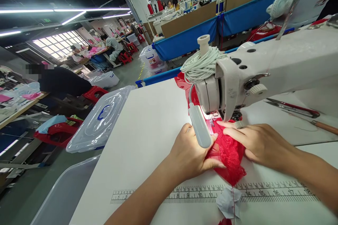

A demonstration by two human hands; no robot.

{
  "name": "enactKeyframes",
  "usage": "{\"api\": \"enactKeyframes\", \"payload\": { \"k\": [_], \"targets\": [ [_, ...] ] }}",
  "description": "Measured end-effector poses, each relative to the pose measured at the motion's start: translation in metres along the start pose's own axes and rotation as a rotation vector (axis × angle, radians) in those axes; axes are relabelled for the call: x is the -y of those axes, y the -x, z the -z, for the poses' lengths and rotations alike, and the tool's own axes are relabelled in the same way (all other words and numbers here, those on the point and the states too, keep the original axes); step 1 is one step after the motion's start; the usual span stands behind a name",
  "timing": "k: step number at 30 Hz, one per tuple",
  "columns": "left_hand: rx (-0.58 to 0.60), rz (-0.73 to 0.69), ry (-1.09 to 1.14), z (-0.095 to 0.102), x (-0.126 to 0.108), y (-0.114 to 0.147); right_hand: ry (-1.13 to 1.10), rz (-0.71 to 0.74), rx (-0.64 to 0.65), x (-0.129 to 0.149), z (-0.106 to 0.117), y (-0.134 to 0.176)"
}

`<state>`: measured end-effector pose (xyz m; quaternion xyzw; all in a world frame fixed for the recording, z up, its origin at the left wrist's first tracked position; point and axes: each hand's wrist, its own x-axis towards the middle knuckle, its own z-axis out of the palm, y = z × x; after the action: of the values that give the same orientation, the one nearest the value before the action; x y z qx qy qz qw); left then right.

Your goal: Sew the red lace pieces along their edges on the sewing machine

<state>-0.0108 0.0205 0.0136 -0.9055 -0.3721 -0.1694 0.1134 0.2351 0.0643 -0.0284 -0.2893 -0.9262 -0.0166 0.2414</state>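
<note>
1. We find the left hand (189,152) palm down at the left edge of the red lace cloth (232,160), its forearm slanting up from the bottom edge of the view. The thumb lies across the cloth; the index fingertip rests higher up, beside the grey lamp (200,128).
2. We find the right hand (261,144) on the cloth's opposite side, its forearm entering from the right. The wrist is low, the knuckles are raised, and the extended fingers point left towards the presser foot (212,122).
3. The hands are apart from each other, both touching the cloth. We cannot tell whether either one pinches it or merely presses (the undersides are hidden).
4. The cloth lies on the white table (148,130), its upper part beneath the head of the sewing machine (277,66). Its lower tip reaches a pale scrap (229,202), over which a red thread runs.
5. Writing: we read 1, 2, 8 to 11 and 14 to 18 on the printed ruler scale (188,197); the left forearm and the scrap cover some of the figures between.
6. Labels on the clear storage boxes (151,54) behind are too small for us to read.
</note>
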Motion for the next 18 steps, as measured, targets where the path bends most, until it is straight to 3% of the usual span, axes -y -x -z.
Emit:
{"api": "enactKeyframes", "payload": {
  "k": [5, 11, 18],
  "targets": [
    [0.061, -0.046, -0.008, 0.000, -0.006, -0.001, 0.008, 0.122, -0.083, 0.002, 0.004, -0.008],
    [-0.002, -0.044, -0.042, 0.000, -0.012, 0.001, 0.046, 0.101, -0.134, 0.005, 0.005, -0.011],
    [0.050, -0.028, -0.094, -0.002, -0.011, 0.004, 0.033, 0.046, -0.142, 0.002, -0.009, -0.001]
  ]
}}
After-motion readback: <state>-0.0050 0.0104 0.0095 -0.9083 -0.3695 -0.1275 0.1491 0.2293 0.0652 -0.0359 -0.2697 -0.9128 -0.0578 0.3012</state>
